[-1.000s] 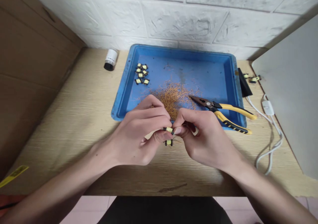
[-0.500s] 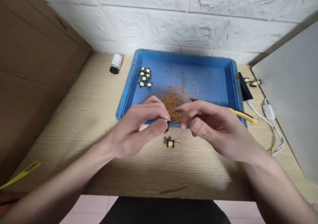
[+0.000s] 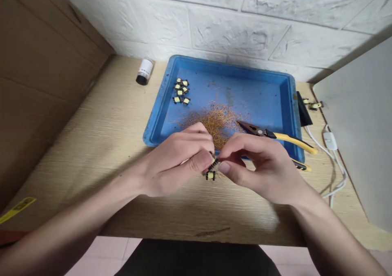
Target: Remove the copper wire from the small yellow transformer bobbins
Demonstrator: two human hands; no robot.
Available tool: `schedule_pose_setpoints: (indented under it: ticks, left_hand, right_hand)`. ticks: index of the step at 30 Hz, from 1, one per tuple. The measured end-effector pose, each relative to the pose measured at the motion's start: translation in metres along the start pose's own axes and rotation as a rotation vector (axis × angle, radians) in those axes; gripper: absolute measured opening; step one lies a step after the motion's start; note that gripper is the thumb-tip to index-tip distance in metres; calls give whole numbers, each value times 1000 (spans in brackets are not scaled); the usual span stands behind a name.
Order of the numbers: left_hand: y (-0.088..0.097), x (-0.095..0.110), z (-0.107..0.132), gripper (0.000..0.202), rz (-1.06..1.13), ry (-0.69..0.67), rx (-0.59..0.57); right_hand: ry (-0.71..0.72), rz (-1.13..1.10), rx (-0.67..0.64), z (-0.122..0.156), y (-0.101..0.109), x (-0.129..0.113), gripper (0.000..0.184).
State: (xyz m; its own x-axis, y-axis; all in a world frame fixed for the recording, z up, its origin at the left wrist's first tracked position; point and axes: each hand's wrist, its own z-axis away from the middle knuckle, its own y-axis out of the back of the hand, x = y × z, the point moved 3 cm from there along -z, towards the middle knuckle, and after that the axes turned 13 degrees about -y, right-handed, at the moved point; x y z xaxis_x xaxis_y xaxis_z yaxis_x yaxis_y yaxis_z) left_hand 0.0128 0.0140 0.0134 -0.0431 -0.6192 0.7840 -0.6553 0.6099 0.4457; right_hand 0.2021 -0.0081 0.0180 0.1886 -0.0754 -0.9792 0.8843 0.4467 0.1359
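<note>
My left hand (image 3: 180, 161) pinches a small transformer (image 3: 214, 164) with yellow tape and black pinned ends between thumb and fingers, so part of it is hidden. At its right side, the thumb and forefinger of my right hand (image 3: 257, 165) come together in a pinch against the pins; whatever lies between these fingertips is too small to make out. A second small yellow-and-black transformer (image 3: 210, 176) rests on the table just below, with thin wire ends beside it.
Beyond my hands is a blue tray (image 3: 260, 70) with a heap of copper-coloured wire clippings (image 3: 216, 123) and several transformers (image 3: 179, 92). Yellow-handled pliers (image 3: 260, 132) lie across its right rim. A small bottle (image 3: 145, 71) stands left; a white cable (image 3: 341, 174) runs right.
My right hand has moved left and closed its fingertips at the held transformer, which has shifted slightly right with my left hand. More of the pliers shows.
</note>
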Motion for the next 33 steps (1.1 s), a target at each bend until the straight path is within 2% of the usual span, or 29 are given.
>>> schedule_pose_setpoints:
  ticks: [9,13,19,20,22,24,26,29,33]
  left_hand:
    - [-3,-2,2,46,-113,15,81]
    - [-4,-3,2,43,-173,15,104]
    - [-1,-2,6,28,-420,27,244]
    - [1,-1,7,30,-478,10,272]
    - [4,2,8,32,-629,-118,303]
    - [4,6,9,31,-795,-286,274]
    - [4,7,11,30,-913,-388,207]
    - [3,5,14,27,-973,-390,161]
    - [1,4,17,29,-889,-329,163]
  right_hand:
    - [144,249,125,4,1,0,9]
    - [190,293,180,4,0,1,9]
    - [93,273,294,2,1,6,13]
    - [66,242,304,1,2,6,13]
    - [20,167,315,1,2,8,11]
    - [-4,96,313,1,2,10,10]
    - [-15,56,300,1,2,10,10]
    - [-17,50,276,1,0,9,12]
    - [-23,67,234,0,-2,7,13]
